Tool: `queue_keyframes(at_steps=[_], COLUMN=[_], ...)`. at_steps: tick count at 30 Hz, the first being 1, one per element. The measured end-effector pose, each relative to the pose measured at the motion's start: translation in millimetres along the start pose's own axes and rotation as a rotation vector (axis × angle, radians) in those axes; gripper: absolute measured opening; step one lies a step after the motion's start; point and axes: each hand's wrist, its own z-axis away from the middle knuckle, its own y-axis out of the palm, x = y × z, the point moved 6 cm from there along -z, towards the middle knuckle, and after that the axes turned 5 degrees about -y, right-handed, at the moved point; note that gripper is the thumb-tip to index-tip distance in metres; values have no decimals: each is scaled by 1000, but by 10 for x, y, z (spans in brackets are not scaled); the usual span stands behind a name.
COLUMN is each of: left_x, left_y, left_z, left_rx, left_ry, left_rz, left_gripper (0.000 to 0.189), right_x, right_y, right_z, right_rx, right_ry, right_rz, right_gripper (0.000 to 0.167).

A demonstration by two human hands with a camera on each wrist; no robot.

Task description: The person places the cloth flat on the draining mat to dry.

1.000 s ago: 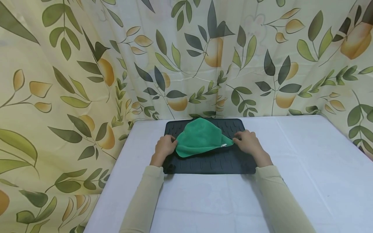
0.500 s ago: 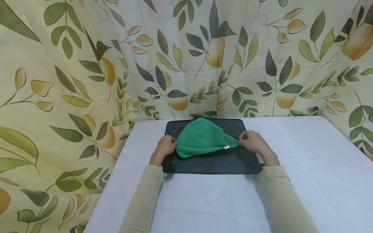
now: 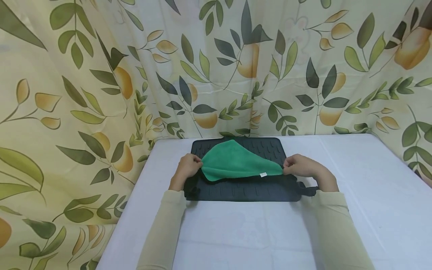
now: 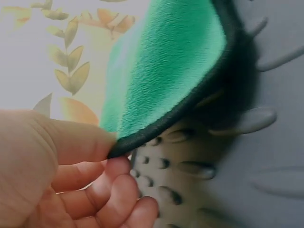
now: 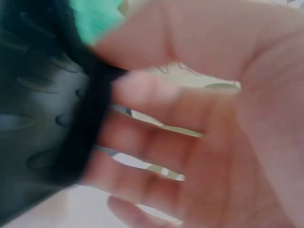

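A green cloth point(image 3: 236, 162) with a dark edging and a small white tag point(image 3: 263, 174) is stretched between both hands over a dark ribbed mat point(image 3: 249, 193). My left hand point(image 3: 187, 166) pinches its left corner between thumb and forefinger. In the left wrist view, the cloth point(image 4: 171, 66) rises from the left hand's point(image 4: 71, 161) pinch, its black border curving above the mat's raised bumps. At the other end, my right hand point(image 3: 303, 167) pinches the right corner. The right wrist view is blurred; the right hand's point(image 5: 190, 109) thumb and forefinger meet at the dark edging, beside a bit of green.
The mat lies on a white-covered table point(image 3: 354, 225) near its back edge. A curtain point(image 3: 216, 75) printed with leaves and fruit hangs behind the table and along its left side. Dark straps stick out by both wrists.
My right hand has moved right and slightly nearer, drawing the cloth's right corner out. The cloth has gone from bunched to wider and flatter. My left hand has shifted slightly left.
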Motion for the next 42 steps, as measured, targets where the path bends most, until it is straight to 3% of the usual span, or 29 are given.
queue_keyframes(at_steps=[4,7,12,17,21,24,30,38,42], left_x=[32,57,70,81,65,30,-36,-100,-95], left_y=[-34,-19,51,148,177,158,73,-28,-70], left_z=[2,1,-4,-32,-37,-36,-32,-6,2], left_rx=[37,69,73,13,-42,-84,-142,-121,-70], left_ry=[9,7,0,-18,-28,-6,48,118,172], left_rz=[-7,-24,-22,-26,6,30,62,82,82], left_gripper=[22,23,30,44,39,31,23,20,13], right_x=[36,49,45,52,54,39,71,110,118], right_y=[81,115,126,154,208,246,290,238,154], right_z=[22,-3,-99,-222,-297,-329,-348,-323,-263], right_rx=[114,129,31,-160,-261,-275,-212,-212,-234], right_ry=[-1,-7,-9,11,5,15,5,-27,-30], right_rz=[-9,4,70,112,117,117,114,148,129], right_gripper=[14,23,34,40,36,33,30,22,19])
